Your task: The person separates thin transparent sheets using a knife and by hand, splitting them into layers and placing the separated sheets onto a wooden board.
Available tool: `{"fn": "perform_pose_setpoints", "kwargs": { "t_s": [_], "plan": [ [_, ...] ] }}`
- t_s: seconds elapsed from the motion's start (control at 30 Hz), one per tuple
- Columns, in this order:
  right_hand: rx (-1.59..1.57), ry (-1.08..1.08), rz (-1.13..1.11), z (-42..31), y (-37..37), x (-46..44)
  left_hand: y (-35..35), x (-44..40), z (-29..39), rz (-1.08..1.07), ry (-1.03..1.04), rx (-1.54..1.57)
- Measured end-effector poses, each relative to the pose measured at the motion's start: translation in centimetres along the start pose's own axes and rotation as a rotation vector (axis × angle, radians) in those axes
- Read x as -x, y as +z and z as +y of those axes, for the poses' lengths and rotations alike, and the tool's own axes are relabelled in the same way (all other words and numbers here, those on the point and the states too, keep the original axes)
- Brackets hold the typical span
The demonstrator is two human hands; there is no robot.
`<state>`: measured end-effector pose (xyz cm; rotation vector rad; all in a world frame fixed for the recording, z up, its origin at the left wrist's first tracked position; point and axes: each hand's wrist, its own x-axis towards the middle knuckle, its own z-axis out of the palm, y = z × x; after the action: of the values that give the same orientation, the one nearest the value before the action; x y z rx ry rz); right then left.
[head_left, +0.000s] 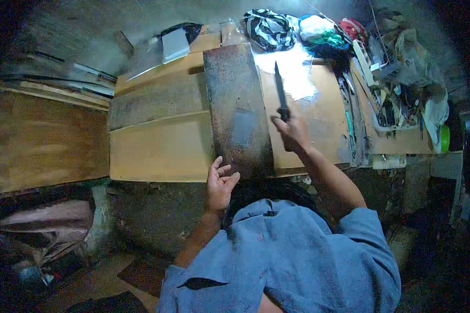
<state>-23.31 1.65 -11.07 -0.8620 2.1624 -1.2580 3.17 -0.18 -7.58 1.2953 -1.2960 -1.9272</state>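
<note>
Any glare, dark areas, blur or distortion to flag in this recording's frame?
Head view: strong glare washes out part of the worktop beside the knife; corners fall to black, with wide-angle bending; noisy grain in the shadows below; right hand slightly soft, perhaps from motion; left hand readable, fingers distinguishable.

A black-and-white patterned bundle [270, 29] sits at the far side of the surface [164, 154]. Right of the bundle are a white-and-green bag [320, 29] and something red [353, 28]; left of it, a pale sheet [175, 45]; nearer and farther right, a tool tray [398, 128].
</note>
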Motion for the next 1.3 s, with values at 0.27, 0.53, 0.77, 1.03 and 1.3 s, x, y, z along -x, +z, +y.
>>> {"fn": "perform_pose_setpoints", "kwargs": {
  "t_s": [0.27,0.53,0.77,1.03,1.3],
  "plan": [
    [0.389,0.211,0.236,8.7,-12.0,1.7,-0.3,-0.4,-0.7,-0.075,-0.022,0.058],
    [0.605,0.126,0.321,11.3,-12.1,1.7,1.0,-0.6,0.5,-0.164,0.004,-0.073],
    [0.481,0.275,0.206,10.4,-11.0,0.5,1.6,-0.2,1.4,-0.177,-0.074,-0.015],
    [0.444,0.174,0.249,10.2,-10.9,0.2,1.1,-0.2,-0.2,-0.217,0.009,-0.07],
    [0.497,0.132,0.197,10.9,-10.9,0.1,1.7,0.5,0.6,-0.21,-0.038,-0.075]
  ]
}}
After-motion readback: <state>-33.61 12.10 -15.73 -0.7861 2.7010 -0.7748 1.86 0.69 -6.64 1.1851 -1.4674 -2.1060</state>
